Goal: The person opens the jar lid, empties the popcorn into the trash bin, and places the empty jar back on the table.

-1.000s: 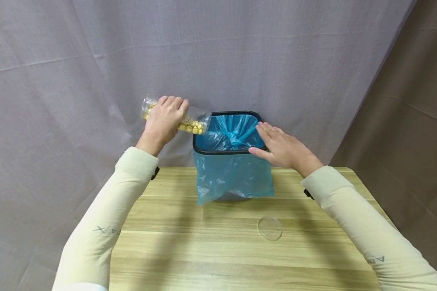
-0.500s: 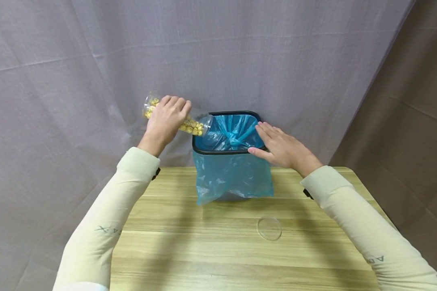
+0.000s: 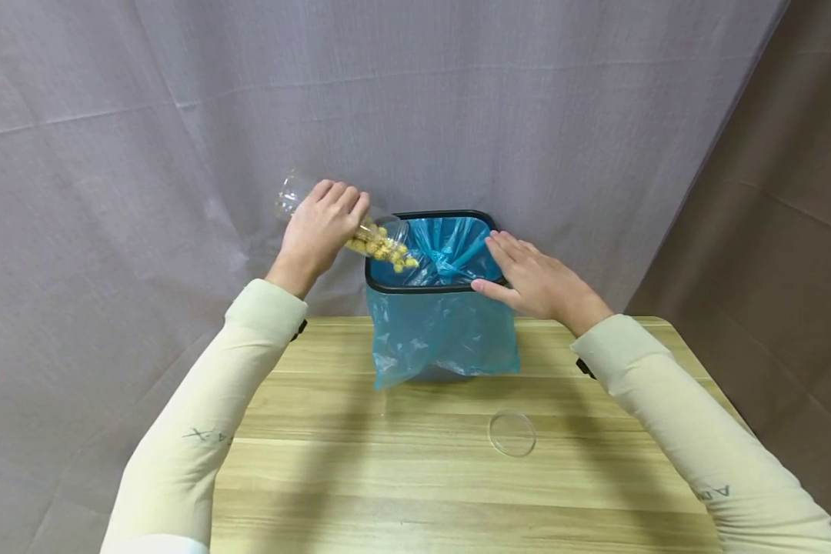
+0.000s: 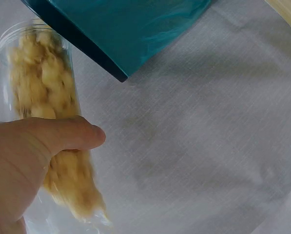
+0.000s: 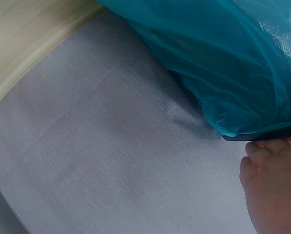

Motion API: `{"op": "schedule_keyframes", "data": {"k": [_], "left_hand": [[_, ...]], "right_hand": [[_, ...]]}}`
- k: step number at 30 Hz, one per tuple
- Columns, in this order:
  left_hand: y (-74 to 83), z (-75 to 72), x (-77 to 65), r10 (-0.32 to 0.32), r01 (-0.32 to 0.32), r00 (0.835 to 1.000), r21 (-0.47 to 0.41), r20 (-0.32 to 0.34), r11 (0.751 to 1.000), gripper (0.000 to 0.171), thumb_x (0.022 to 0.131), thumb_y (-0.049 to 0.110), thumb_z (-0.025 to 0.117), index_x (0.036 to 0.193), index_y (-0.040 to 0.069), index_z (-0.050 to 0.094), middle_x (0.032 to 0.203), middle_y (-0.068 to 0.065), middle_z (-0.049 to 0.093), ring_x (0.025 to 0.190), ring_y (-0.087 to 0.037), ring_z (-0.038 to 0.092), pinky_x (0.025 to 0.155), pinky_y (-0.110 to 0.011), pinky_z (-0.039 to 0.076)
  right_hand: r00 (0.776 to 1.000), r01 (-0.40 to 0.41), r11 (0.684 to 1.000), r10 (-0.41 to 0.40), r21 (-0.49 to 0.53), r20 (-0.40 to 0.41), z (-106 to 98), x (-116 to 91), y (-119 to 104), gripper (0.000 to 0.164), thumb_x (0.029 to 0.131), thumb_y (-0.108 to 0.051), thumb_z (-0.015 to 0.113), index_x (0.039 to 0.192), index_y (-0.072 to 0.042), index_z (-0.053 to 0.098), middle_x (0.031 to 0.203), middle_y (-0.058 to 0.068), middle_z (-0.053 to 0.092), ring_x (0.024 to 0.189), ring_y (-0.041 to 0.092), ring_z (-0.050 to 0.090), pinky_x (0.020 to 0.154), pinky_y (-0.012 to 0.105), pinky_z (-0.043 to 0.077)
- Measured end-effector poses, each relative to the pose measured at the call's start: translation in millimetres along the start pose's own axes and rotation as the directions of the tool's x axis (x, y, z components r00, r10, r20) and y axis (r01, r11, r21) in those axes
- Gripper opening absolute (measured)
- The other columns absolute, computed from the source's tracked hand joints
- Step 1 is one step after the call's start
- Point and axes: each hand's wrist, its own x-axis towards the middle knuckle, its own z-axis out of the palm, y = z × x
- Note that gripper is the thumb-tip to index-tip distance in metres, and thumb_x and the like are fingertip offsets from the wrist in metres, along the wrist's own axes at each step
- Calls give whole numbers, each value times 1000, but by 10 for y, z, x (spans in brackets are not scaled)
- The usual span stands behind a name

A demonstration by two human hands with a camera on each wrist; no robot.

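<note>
My left hand grips a clear plastic jar, its thumb lying across the side. The jar is tilted, with its mouth lower and over the left part of a trash bin. Yellow popcorn has slid toward the mouth, and a few pieces are coming out over the bin. A blue trash bag lines the bin, folded over its black rim and knotted at the back inside. With fingers straight, my right hand rests on the bin's right rim.
A clear round lid lies on the wooden table in front of the bin. Right behind the bin hangs a grey cloth. A darker curtain borders the right side.
My left hand has moved slightly right and tipped the jar further. The popcorn has slid from the jar's base to its mouth, and pieces now come out. My right hand has stayed put.
</note>
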Motion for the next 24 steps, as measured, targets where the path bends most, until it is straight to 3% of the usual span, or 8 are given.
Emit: {"op": "schedule_keyframes", "data": {"k": [16, 24], "left_hand": [[13, -58, 69, 51, -52, 999, 62, 15, 997, 56, 72, -11, 68, 124, 5, 53, 117, -10, 61, 109, -27, 58, 103, -38, 42], [40, -69, 81, 88, -90, 996, 86, 28, 992, 61, 71, -3, 75, 127, 5, 51, 120, -11, 61, 112, -27, 57, 105, -38, 42]], "right_hand": [[1000, -11, 1000, 11, 4, 0, -3, 8, -21, 97, 89, -77, 24, 156, -10, 3, 164, 9, 2, 153, 29, 3, 124, 50, 11], [1000, -10, 1000, 10, 9, -2, 2, 5, -29, 97, 89, -77, 24, 155, -9, 4, 164, 10, 3, 153, 30, 4, 123, 50, 12]]}}
